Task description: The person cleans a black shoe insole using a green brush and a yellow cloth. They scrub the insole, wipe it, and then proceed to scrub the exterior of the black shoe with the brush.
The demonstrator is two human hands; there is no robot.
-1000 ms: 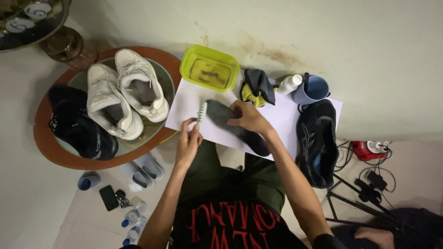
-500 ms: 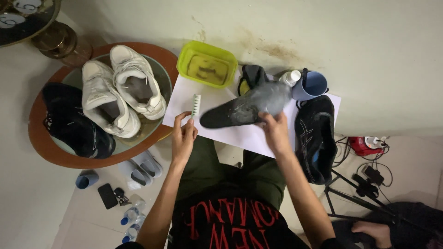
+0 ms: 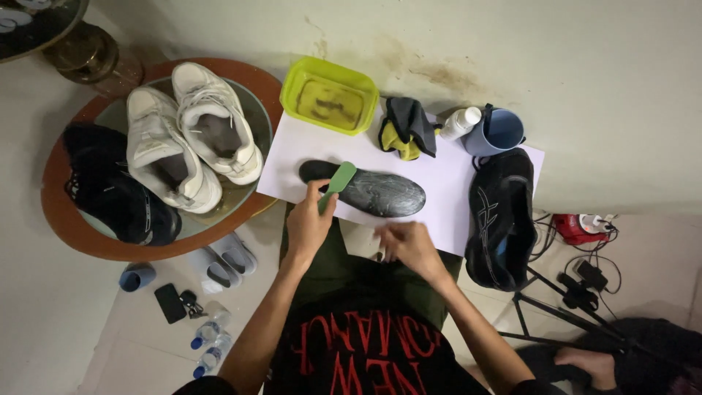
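**Q:** Head view: what do the hands hold?

**A:** The left hand (image 3: 308, 223) is closed on a green brush (image 3: 337, 183), whose head rests on the heel end of a dark insole (image 3: 365, 192). The right hand (image 3: 411, 247) hovers just beside the insole's near edge, fingers loosely curled, gripping nothing; the two hands are apart.

**Q:** Where does the insole lie?

**A:** Flat on a white sheet (image 3: 446, 190) spread on the floor, lengthwise from left to right, wet-looking on top. Behind it stand a yellow-green tub (image 3: 330, 95) of murky water, a dark-and-yellow cloth (image 3: 406, 129), a small white bottle (image 3: 461, 122) and a blue mug (image 3: 500, 132). A black shoe (image 3: 502, 218) sits on the sheet's right edge.

**Q:** And to the left?

**A:** A round tray (image 3: 66, 227) carries two white sneakers (image 3: 190, 143) and another black shoe (image 3: 110, 192). Near the tray on the floor lie small bottles (image 3: 208, 344) and a phone (image 3: 170, 303).

**Q:** How is this step best done?

**A:** In my judgement, the free hand should pin the toe end so the insole does not slide on the sheet. Short strokes along its length, with light pressure, would lift dirt without fraying the surface. Keeping the brush damp from the tub, not dripping, spares the sheet.

**Q:** Anyone else present?

**A:** Another person's hand (image 3: 585, 364) shows at lower right, beside a tripod (image 3: 541, 307), well apart from the work.
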